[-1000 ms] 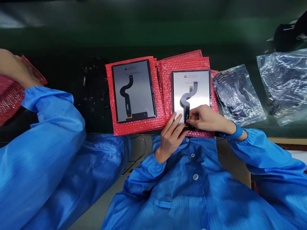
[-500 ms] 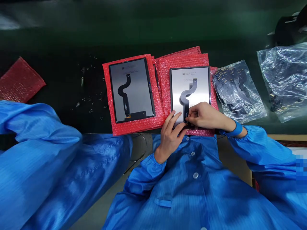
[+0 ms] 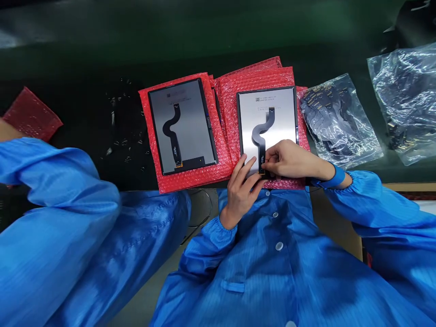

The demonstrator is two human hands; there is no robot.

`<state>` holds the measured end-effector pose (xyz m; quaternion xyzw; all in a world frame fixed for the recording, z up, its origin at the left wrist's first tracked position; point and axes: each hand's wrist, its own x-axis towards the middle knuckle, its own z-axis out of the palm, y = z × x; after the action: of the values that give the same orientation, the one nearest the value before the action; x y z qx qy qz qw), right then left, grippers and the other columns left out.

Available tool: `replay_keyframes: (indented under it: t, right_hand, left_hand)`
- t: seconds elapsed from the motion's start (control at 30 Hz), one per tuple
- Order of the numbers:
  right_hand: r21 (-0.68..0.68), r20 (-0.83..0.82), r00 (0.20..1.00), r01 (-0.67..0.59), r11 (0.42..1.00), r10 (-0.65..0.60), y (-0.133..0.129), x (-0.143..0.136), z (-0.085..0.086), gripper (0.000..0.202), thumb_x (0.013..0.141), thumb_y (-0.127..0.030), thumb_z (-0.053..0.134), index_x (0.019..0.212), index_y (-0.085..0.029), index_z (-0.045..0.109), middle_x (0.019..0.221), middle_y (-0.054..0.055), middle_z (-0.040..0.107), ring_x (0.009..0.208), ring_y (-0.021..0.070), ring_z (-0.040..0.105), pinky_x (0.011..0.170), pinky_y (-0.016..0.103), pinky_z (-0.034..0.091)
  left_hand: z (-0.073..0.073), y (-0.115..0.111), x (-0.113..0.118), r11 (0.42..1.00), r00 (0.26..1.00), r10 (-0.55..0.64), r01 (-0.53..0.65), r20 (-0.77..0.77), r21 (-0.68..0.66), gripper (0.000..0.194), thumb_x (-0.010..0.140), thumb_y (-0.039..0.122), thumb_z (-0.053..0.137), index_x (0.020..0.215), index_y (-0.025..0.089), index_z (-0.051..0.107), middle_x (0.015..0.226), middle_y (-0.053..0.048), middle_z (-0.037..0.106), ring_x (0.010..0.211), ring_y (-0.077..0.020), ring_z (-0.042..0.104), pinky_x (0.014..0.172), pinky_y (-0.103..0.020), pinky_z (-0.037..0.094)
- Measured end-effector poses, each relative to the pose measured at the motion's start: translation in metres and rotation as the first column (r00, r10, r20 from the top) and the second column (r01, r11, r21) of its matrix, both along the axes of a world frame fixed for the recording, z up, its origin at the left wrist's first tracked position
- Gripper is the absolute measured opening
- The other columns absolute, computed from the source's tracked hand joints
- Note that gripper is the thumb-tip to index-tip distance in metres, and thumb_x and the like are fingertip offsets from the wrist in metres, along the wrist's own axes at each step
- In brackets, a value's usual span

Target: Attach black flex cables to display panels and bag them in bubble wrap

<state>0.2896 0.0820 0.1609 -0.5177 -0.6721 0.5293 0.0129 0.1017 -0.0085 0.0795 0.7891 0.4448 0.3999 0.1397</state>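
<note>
A tablet-sized display panel [image 3: 248,111] lies with its silvery back up on red bubble-wrap pouches [image 3: 226,97]. A black S-shaped flex cable [image 3: 261,147] runs along that back. With fingertips pinched, my right hand [image 3: 289,160] grips the cable's lower end near the panel's bottom edge. My left hand [image 3: 240,190] rests at the lower left corner with its fingers apart, its fingertips on the panel and close to the cable end. To the left, a second display panel [image 3: 190,127] with a similar flex cable [image 3: 174,147] lies on another red pouch.
Right of the pouches lie a clear bag [image 3: 340,120] of flex cables and another clear bag [image 3: 405,100]. Small clear scraps [image 3: 127,141] are scattered on the dark table. At far left are a red pouch [image 3: 32,113] and a co-worker's blue sleeve [image 3: 61,181].
My hands keep nearly the same place at the cable's lower end. The view has shifted slightly. At left, the co-worker's arm has moved, and part of a hand or wrist now shows.
</note>
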Motion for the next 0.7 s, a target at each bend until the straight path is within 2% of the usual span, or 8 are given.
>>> replay_keyframes:
  t: [0.23,0.47,0.57,0.7]
  right_hand:
    - [-0.031,-0.027,0.999,0.023,0.999,-0.024,0.0,0.0,-0.001,0.022,0.087,-0.014,0.064,0.065,-0.016,0.064,0.059,0.003,0.07,0.052,0.0133,0.057,0.052,0.025,0.039]
    - [-0.062,-0.093,0.988,0.117,0.991,-0.123,-0.003,0.003,-0.004,0.019,0.084,-0.009,0.062,0.067,-0.017,0.063,0.056,0.003,0.071,0.053,0.0157,0.066,0.053,0.024,0.044]
    - [-0.02,-0.072,0.993,0.096,0.995,-0.097,-0.003,0.003,-0.005,0.02,0.084,-0.009,0.064,0.065,-0.017,0.063,0.057,0.002,0.071,0.052,0.0138,0.062,0.052,0.024,0.041]
    - [0.028,-0.043,0.998,0.043,0.999,-0.042,-0.001,0.002,-0.005,0.021,0.085,-0.012,0.066,0.064,-0.016,0.064,0.058,0.002,0.07,0.053,0.0119,0.056,0.051,0.024,0.036]
  left_hand:
    - [0.002,0.0,-0.001,1.0,1.0,-0.004,0.004,0.009,-0.02,0.02,0.096,0.024,0.074,0.111,0.017,0.063,0.14,-0.016,0.067,0.147,-0.0319,0.053,0.115,-0.053,0.056]
    - [0.013,0.001,0.001,0.996,0.995,0.013,-0.021,-0.097,-0.084,0.017,0.097,0.025,0.072,0.112,0.018,0.066,0.144,-0.014,0.063,0.147,-0.0317,0.052,0.117,-0.055,0.053]
    - [0.014,0.001,0.0,0.997,0.994,0.006,-0.013,-0.107,-0.072,0.015,0.096,0.023,0.073,0.11,0.019,0.068,0.143,-0.013,0.063,0.146,-0.032,0.052,0.118,-0.055,0.052]
    - [0.008,0.001,-0.003,1.0,0.998,-0.02,0.02,-0.061,-0.009,0.017,0.094,0.018,0.074,0.111,0.017,0.069,0.139,-0.014,0.066,0.148,-0.0333,0.051,0.116,-0.055,0.055]
